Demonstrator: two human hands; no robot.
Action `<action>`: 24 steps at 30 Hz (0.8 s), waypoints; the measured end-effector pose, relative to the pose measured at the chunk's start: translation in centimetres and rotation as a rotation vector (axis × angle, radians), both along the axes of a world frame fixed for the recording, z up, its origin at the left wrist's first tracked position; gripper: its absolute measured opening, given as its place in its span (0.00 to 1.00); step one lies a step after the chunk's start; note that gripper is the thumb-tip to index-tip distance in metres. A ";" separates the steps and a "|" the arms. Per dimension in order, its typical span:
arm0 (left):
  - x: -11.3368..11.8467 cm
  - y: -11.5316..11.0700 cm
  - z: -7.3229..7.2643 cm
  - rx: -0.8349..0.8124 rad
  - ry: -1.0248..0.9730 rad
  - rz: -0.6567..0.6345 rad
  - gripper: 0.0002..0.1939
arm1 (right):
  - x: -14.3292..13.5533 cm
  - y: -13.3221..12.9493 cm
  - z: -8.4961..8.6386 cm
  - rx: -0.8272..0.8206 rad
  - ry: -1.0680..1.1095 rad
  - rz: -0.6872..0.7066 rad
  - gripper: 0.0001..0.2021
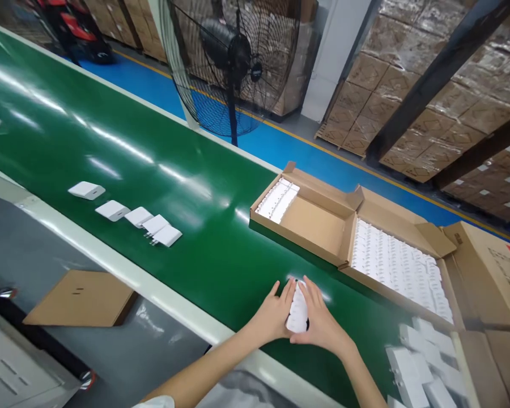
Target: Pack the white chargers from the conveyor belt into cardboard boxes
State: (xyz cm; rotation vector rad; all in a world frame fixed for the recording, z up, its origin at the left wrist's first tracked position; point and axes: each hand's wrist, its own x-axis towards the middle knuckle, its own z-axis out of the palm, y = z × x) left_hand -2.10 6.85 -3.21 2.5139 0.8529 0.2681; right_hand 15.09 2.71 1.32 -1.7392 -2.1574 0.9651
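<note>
Two open-topped cartons stand along the belt's far edge: the left carton (312, 222) has white adapters (278, 198) packed against its left end, while the right carton (393, 215) holds many rows of them. Near the belt's near edge, the left hand (274, 314) and right hand (323, 323) press a short row of adapters (297, 310) between them — each grip narrowed to its side of the row; whether it touches the belt, one cannot tell. On the green belt (221, 266), five loose adapters (139, 217) lie leftward and a blurred white pile (425, 362) rightward. Beyond the far edge — a fan (238, 62), blue floor (131, 79) and wrapped boxes (459, 107).
</note>
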 end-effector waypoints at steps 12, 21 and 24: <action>-5.3 -1.8 3.4 -0.139 0.213 0.384 0.25 | 1.2 -1.0 -0.8 0.139 -0.133 0.031 0.50; -2.3 -2.6 6.2 -0.616 -0.418 0.000 0.25 | 3.0 -4.5 -1.2 0.055 0.745 -0.351 0.50; -2.3 -3.3 6.7 -1.034 -0.677 0.212 0.22 | 2.0 -6.5 -0.9 0.114 0.716 -0.449 0.47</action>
